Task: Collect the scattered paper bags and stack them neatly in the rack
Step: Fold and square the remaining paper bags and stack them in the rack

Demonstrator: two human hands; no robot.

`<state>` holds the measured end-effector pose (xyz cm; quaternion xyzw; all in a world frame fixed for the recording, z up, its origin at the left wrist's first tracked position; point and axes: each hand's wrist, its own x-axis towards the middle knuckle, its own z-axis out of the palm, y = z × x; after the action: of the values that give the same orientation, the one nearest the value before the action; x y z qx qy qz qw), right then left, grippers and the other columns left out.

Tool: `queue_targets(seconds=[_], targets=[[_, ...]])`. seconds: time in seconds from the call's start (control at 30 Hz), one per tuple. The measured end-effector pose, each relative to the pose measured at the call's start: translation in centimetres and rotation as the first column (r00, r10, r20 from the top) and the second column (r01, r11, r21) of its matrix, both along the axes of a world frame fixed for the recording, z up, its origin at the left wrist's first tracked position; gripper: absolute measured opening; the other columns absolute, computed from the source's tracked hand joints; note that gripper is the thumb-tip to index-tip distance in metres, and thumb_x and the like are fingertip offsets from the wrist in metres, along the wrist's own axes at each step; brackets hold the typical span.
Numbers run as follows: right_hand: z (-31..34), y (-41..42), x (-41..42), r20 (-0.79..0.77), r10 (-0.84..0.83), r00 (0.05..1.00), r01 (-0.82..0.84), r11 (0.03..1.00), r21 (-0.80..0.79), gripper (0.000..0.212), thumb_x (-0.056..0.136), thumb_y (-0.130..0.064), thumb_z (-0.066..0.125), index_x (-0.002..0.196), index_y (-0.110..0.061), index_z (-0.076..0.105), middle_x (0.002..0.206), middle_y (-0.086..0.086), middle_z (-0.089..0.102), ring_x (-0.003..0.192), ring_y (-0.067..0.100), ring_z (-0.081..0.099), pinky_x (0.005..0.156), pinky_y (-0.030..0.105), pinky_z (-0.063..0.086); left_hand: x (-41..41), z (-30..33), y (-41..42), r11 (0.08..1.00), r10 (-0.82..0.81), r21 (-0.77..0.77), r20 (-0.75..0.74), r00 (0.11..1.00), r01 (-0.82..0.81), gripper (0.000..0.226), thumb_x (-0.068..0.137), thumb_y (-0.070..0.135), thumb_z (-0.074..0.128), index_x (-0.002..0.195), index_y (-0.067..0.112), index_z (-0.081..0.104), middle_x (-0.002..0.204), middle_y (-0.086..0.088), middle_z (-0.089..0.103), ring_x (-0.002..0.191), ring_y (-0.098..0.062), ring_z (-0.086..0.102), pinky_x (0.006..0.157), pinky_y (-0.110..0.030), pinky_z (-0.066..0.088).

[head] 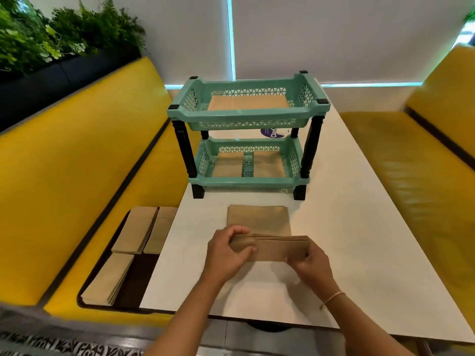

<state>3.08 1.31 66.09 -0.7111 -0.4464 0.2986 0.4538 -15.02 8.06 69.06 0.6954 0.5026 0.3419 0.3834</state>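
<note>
Your left hand (226, 249) and right hand (307, 263) each grip an end of the bags (272, 246), long axis across the frame; the rack (246, 116) stands above them, mid-frame.

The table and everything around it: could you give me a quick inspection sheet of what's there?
Surface: white table, rack at the far end.
Job's things: brown bags in both rack tiers; flat bag on the table; three piles on the dark tray to the left.
Clutter: purple sticker behind the rack.
Grippers: left hand and right hand grip a bag stack.
Cables: nothing seen.
Surroundings: yellow benches, plants.
</note>
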Motion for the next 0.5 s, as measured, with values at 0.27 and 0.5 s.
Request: queue_targets(seconds=[0.27, 0.5], targets=[[4.4, 1.8, 1.0, -0.511, 0.049, 0.858, 0.075, 0.973, 0.219, 0.054, 0.068, 0.025, 0.064, 0.101, -0.017, 0.056, 0.067, -0.003, 0.062, 0.066, 0.009, 0.060, 0.065, 0.022, 0.056, 1.2, 2.0, 0.7, 0.978, -0.088, -0.183, 0.051, 0.995, 0.096, 0.015, 0.083, 0.008, 0.068, 0.081, 0.022, 0.063, 0.079, 0.006, 0.066, 0.076, -0.011, 0.058, 0.067, -0.013, 0.044], [-0.3, 1.7, -1.4, -0.136, 0.069, 0.988, -0.081, 0.993, -0.084, 0.034, 0.075, -0.005, 0.072, 0.104, -0.018, 0.061, 0.098, 0.003, 0.068, 0.094, 0.026, 0.064, 0.079, 0.032, 0.053, 3.9, -0.7, -1.4, 0.847, 0.083, -0.505, 0.433, 0.897, 0.166, 0.040, 0.083, -0.012, 0.059, 0.107, 0.020, 0.057, 0.099, -0.002, 0.068, 0.095, -0.020, 0.064, 0.079, -0.025, 0.056]])
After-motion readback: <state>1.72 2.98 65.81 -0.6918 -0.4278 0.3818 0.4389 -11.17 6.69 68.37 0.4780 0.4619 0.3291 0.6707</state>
